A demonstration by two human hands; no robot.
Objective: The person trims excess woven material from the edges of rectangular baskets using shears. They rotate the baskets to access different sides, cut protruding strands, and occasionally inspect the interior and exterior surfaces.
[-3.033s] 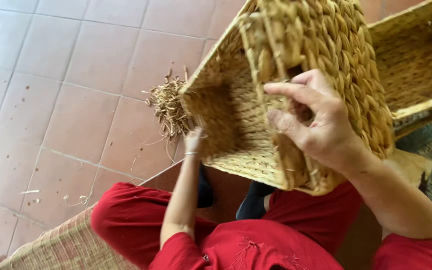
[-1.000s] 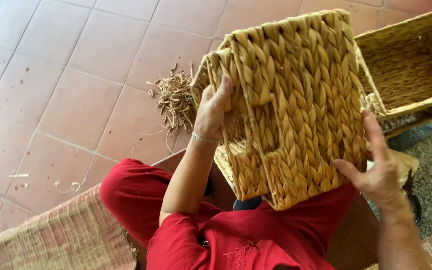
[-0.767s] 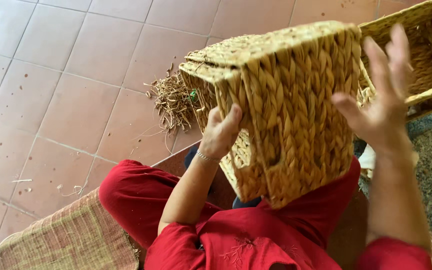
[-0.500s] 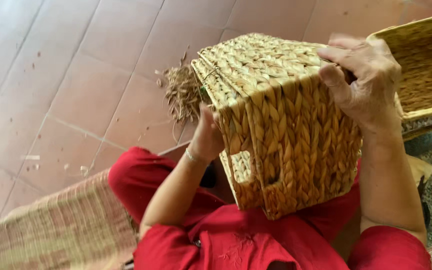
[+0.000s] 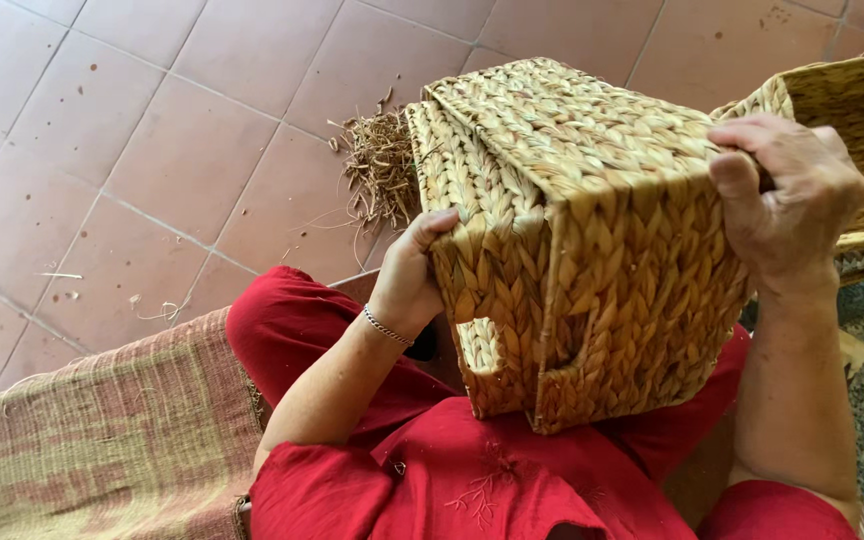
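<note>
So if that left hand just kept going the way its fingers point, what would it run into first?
The left hand already presses the side of the woven basket, so the basket wall stops it at once. Beyond the basket's edge lies a pile of loose straw on the tiled floor, though depth is hard to judge.

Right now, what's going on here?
A seated person in red clothes holds a woven basket upside down over their lap. The left hand grips its near left side; the right hand clamps the far right edge. Loose straw scraps lie on the tiled floor. A second, open basket sits to the right.
</note>
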